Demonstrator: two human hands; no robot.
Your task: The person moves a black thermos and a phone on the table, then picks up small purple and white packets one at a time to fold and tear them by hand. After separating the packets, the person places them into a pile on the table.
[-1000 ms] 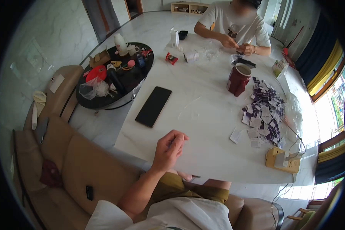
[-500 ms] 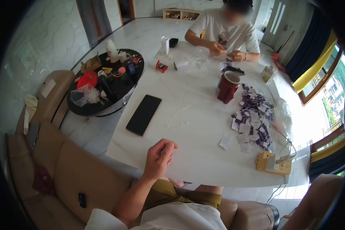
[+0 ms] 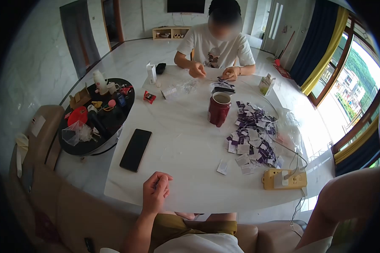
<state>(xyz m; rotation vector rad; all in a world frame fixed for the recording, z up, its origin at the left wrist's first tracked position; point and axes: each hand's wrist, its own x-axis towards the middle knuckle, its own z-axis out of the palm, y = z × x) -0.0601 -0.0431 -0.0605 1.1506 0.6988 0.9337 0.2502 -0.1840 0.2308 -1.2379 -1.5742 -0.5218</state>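
Note:
My left hand (image 3: pixel 155 190) rests at the near edge of the white table (image 3: pixel 185 173), its fingers curled closed with the thumb against them. Whether something small is inside the fingers is hidden. A black phone (image 3: pixel 136 150) lies just beyond that hand, to the left. My right arm (image 3: pixel 346 200) is raised at the right edge, and its hand is out of view. To the right lies a heap of small purple and white tags (image 3: pixel 255 137), with a single white tag (image 3: pixel 222 167) apart from it. A dark red mug (image 3: pixel 219 110) stands beyond.
A person (image 3: pixel 215 46) sits across the table, hands on small items. A yellow power strip (image 3: pixel 297 180) with plugs and cords lies at the right corner. Clear plastic bags, a red packet (image 3: pixel 149 97) and a small box (image 3: pixel 267 84) are farther off. A cluttered round black table (image 3: pixel 76 144) stands left.
My view has tilted up and shifted right, so the table sits lower and farther left. My left hand stays closed by the table's edge; the person's hands opposite have moved apart.

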